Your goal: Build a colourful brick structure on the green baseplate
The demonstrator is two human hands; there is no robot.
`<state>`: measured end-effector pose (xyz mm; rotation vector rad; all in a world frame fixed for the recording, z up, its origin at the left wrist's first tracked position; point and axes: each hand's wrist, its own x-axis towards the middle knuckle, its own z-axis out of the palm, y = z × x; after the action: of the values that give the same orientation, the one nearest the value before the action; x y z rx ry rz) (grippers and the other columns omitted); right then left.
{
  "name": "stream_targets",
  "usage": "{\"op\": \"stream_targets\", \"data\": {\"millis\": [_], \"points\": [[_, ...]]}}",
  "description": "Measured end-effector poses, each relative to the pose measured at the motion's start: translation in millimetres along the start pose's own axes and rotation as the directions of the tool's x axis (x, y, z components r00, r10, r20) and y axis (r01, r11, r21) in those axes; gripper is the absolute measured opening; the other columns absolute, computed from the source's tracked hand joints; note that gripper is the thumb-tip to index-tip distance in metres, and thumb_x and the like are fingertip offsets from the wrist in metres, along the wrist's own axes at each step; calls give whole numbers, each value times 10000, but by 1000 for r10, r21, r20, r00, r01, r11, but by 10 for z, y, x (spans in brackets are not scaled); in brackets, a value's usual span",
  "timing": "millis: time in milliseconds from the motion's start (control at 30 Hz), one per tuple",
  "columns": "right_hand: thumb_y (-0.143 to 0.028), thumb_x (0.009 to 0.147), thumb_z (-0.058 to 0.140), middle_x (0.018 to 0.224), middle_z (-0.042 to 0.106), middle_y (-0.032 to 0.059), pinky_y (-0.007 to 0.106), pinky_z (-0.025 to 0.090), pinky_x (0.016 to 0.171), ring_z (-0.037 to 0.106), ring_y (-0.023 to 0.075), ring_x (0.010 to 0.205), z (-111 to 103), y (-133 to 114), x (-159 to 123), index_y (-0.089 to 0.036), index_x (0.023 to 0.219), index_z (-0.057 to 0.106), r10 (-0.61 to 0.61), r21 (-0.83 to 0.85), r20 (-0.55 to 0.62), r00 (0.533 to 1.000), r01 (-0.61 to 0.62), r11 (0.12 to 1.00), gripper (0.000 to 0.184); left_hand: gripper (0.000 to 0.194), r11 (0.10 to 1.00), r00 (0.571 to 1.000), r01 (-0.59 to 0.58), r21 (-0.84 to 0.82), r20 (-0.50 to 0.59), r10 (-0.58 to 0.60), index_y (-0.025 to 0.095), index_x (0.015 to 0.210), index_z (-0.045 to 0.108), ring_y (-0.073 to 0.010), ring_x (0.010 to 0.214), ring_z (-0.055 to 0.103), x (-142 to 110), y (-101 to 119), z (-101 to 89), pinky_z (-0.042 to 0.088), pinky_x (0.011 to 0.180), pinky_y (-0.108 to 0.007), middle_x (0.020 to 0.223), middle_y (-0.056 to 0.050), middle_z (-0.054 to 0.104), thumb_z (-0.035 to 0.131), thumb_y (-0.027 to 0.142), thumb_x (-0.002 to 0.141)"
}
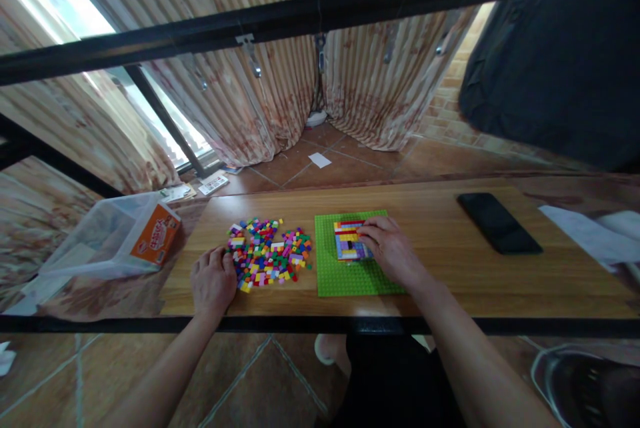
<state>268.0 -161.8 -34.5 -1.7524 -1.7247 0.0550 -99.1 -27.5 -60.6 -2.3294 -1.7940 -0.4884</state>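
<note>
A small build of coloured toy bricks [346, 245], with red, yellow, blue and lilac rows, stands on a green studded baseplate [327, 278]. From its right side my right hand [393, 251] reaches over it. Thumb and fingers are pinched together on a toy brick at the upper rows; the hand hides the build's right part, and I cannot tell whether that brick is loose. Left of the plate lies a loose pile of small mixed-colour bricks [267, 261]. My left hand [214, 281] rests on the table at the pile's left edge, fingers loosely bent and touching the nearest bricks, with nothing visibly held.
The wooden table [430, 288] carries a black phone [497, 221] at the right. A clear plastic box [107, 231] with an orange label stands past the left end. White papers [580, 231] lie at the right. A dark metal bar [300, 15] crosses above, before curtains [225, 95].
</note>
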Motion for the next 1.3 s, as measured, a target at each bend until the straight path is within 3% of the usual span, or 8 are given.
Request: {"op": "stream_targets", "data": {"millis": [233, 467, 567, 667, 833, 1033, 1300], "points": [[-255, 968, 502, 1013, 682, 89, 415, 476, 955, 591, 240, 984, -13, -23, 27, -213, 903, 759, 2, -36, 41, 999, 0, 999, 268, 403, 1000, 1000, 14, -14, -17, -15, 126, 1155, 643, -318, 1172, 570, -1, 11, -3, 416, 1015, -466, 1185, -178, 677, 335, 294, 955], [-317, 945, 524, 1058, 700, 96, 441, 507, 941, 639, 243, 985, -11, 6, -6, -215, 982, 759, 53, 94, -55, 997, -47, 994, 259, 415, 999, 1000, -21, 33, 14, 21, 104, 1167, 640, -323, 1190, 560, -4, 3, -4, 415, 1017, -467, 1195, -184, 677, 320, 278, 968], [-377, 945, 502, 1055, 702, 117, 441, 515, 929, 651, 253, 987, -7, 31, -13, -190, 1016, 745, 159, 169, -132, 978, -136, 976, 315, 427, 999, 1000, -26, 33, 19, 25, 90, 1170, 637, -329, 1196, 557, -2, 8, -2, 413, 1025, -468, 1202, -188, 674, 311, 285, 975], [-447, 933, 479, 1053, 706, 144, 435, 540, 846, 663, 257, 915, 8, 53, -16, -157, 1057, 727, 332, 247, -194, 923, -282, 927, 402, 430, 1000, 1000, 16, 10, -3, -15, 91, 1179, 634, -322, 1182, 567, 2, 7, 11, 417, 1026, -459, 1192, -188, 675, 321, 308, 976], [-547, 868, 504, 1084, 706, 196, 447, 542, 812, 672, 283, 916, 131, 77, -3, -96, 1171, 672, 515, 331, -150, 844, -448, 830, 568, 432, 1000, 1000, 8, 3, 0, -8, 90, 1174, 635, -326, 1183, 564, -2, -8, 31, 411, 1033, -463, 1196, -194, 669, 323, 309, 970], [-531, 846, 532, 1173, 685, 228, 510, 491, 951, 653, 320, 1054, 278, 67, 17, -81, 1235, 634, 527, 267, -117, 842, -484, 833, 603, 438, 1000, 1000, 4, 5, -10, -4, 97, 1164, 645, -325, 1153, 579, -1, -2, 29, 422, 1016, -464, 1178, -178, 682, 315, 312, 973], [-461, 847, 541, 1128, 711, 203, 477, 502, 929, 673, 306, 1018, 302, -13, 35, -98, 1212, 654, 545, 263, -110, 831, -505, 822, 527, 467, 1000, 1000, 8, -3, -12, -8, 80, 1175, 648, -330, 1168, 574, -9, 17, 27, 427, 1022, -469, 1192, -189, 679, 298, 322, 983]]}}
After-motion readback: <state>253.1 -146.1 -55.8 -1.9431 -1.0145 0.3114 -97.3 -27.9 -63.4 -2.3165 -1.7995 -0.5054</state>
